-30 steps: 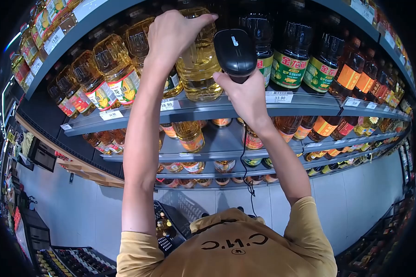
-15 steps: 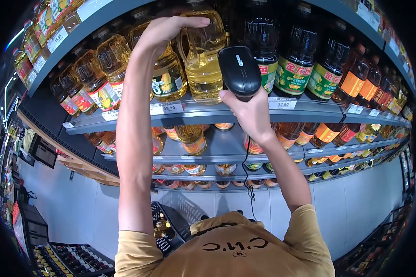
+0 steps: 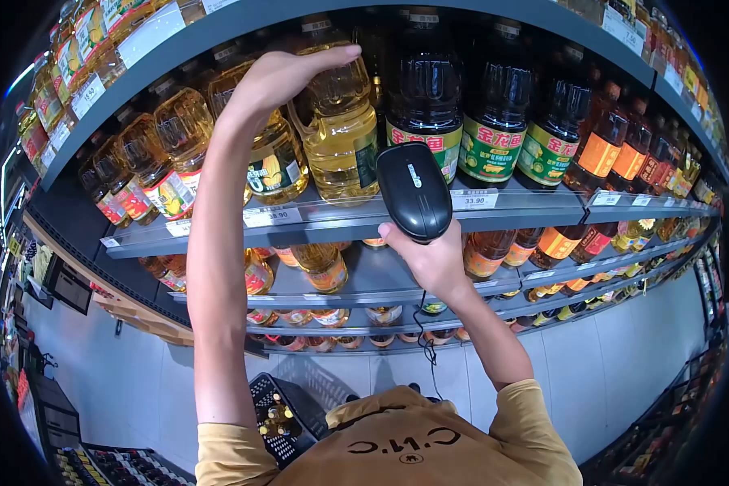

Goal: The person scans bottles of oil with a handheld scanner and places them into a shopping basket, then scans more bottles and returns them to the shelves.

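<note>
My left hand (image 3: 287, 77) reaches up to a large bottle of yellow oil (image 3: 340, 146) on the shelf. Its thumb stretches across the upper part of the bottle, and the other fingers are hidden behind it. A dark label shows at the bottle's right side. My right hand (image 3: 431, 257) is wrapped round the grip of a black scanner (image 3: 415, 190), whose rounded head points up toward the shelf. The scanner stands in front of a dark bottle with a green and red label (image 3: 425, 134). A black cable hangs below my right hand.
More oil bottles (image 3: 494, 121) line the shelf on both sides, behind a front edge with price tags (image 3: 475, 199). Lower shelves hold further bottles (image 3: 320, 267). A black basket (image 3: 277, 445) containing small bottles is on the floor, left of my body.
The scanner and my right hand have moved down relative to the shelf. The yellow oil bottle has turned, bringing its dark label into view. The camera view has shifted slightly.
</note>
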Motion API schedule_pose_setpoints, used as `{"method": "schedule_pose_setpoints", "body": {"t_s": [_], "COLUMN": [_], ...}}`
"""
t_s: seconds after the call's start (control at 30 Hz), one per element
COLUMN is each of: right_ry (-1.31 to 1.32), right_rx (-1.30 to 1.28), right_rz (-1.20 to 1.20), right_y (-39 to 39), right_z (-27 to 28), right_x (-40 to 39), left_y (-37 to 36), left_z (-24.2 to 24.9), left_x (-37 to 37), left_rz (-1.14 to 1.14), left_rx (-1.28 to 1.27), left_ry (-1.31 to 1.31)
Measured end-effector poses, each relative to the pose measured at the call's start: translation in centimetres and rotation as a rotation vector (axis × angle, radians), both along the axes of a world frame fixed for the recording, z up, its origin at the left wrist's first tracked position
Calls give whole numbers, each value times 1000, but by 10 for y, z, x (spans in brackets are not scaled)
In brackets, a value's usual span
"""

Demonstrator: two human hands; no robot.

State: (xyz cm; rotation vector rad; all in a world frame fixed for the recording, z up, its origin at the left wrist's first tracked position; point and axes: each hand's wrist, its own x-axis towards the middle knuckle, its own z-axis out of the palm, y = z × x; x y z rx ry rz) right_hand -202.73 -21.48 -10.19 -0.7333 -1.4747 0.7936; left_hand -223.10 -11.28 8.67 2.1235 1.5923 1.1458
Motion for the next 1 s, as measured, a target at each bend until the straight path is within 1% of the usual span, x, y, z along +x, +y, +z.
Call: {"method": "schedule_pose_setpoints", "body": {"t_s": [0.1,0.13,0.23,0.27,0.37,0.47,0.57,0.6,0.73,0.83,0.87,0.97,1.0], "right_ry": [-28,-36,28,36,31,-10,-43,-51,-40,-59,-55,-38,-34], "right_rx": [-24,-36,-1,5,-10,-62,-69,-67,-44,-29,-43,-64,-61], "right_rz": [15,22,33,32,45,77,83,89,92,117,121,119,112], "right_y": [-4,-4,-6,-6,-7,-11,-13,-13,-13,-11,-12,-16,-17], "right_z": [-9,-11,-13,-14,-20,-24,-26,-27,-33,-38,-38,-35,-35], "right_x": [2,2,1,0,2,4,3,2,-3,-5,-5,-5,-4], "left_y": [7,7,4,12,18,27,12,27,45,50,49,34,27], "left_z": [-1,-4,-2,-10,-9,-12,-7,-7,-5,-6,-5,-2,-3], "left_x": [9,12,11,8,-1,-15,-10,-17,-31,-30,-33,-24,-16], "left_rz": [100,136,74,49,-31,-114,-206,-203,-315,-348,-301,-276,-182], "left_rx": [16,61,40,152,103,5,-76,-152,-215,-157,-182,-167,-96], "left_ry": [82,127,106,79,2,-183,-287,-313,-386,-461,-411,-238,-166]}}
